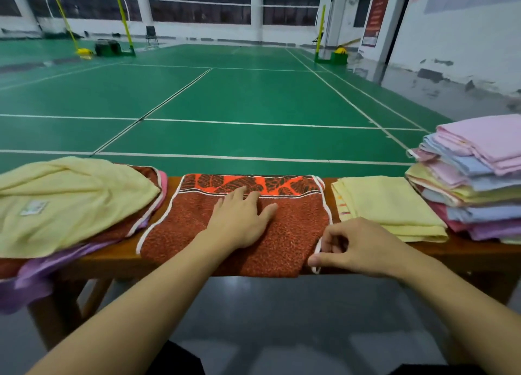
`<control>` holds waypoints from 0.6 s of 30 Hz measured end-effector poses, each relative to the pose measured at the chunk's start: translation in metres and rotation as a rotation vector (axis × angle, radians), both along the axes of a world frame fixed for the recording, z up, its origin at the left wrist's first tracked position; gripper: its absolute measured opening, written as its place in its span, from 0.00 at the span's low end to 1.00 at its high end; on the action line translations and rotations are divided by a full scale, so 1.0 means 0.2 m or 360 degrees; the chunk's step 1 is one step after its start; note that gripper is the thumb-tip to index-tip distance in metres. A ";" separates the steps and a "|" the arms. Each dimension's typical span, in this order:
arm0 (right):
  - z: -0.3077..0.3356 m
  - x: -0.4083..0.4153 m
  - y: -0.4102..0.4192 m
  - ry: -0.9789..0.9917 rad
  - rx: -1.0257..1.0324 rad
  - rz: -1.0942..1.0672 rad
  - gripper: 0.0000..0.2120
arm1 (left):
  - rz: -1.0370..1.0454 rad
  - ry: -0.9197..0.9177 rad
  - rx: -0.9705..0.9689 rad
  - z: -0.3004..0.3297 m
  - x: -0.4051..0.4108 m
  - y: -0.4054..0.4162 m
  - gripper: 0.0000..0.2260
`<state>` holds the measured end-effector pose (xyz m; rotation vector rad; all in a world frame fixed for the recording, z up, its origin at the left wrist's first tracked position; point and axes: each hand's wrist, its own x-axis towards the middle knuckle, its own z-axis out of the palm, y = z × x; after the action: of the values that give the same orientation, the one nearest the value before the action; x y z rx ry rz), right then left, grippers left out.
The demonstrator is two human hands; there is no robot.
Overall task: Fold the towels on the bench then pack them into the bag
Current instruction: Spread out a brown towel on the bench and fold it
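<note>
— Green badminton court (225, 98) stretching off behind, white lines, net posts at the sides. What's on the wooden bench (462, 255) in front of it?

— Towels, end to end. Right in the middle lies a rust-red towel (293, 233) with white piping and an orange leaf-print band along its far edge.

— And the person's hands?

— Left hand (239, 219) lies flat on the red towel, fingers straight and spread, pressing it down. Right hand (352, 247) is at the towel's near right corner, thumb and fingers curled, pinching the white edge.

— Anything folded?

— A pale yellow folded towel (392, 205) sits just right of the red one, and beside that a stack of folded towels (479, 177), pink, blue and yellow. On the left end, a loose heap (70, 202), yellow on top, purple spilling over the bench edge.
</note>
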<state>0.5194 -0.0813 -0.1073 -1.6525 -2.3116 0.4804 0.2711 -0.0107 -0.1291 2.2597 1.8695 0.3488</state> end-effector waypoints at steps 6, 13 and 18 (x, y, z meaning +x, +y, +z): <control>-0.08 -0.07 -0.08 0.0123 0.0034 -0.0126 0.14 | 0.0020 0.0066 -0.0039 -0.07 0.05 -0.06 0.32; 0.03 0.07 -0.08 0.0233 -0.0299 -0.0102 0.12 | -0.0012 0.0058 0.0009 -0.07 0.02 -0.07 0.31; 0.10 0.16 -0.10 0.0088 -0.0532 -0.0115 0.14 | -0.0062 0.0100 0.0144 -0.06 0.02 -0.08 0.28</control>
<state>0.5507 -0.1019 -0.0881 -1.8326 -2.2144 0.9257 0.2755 -0.0265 -0.1410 2.3889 1.8730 0.3681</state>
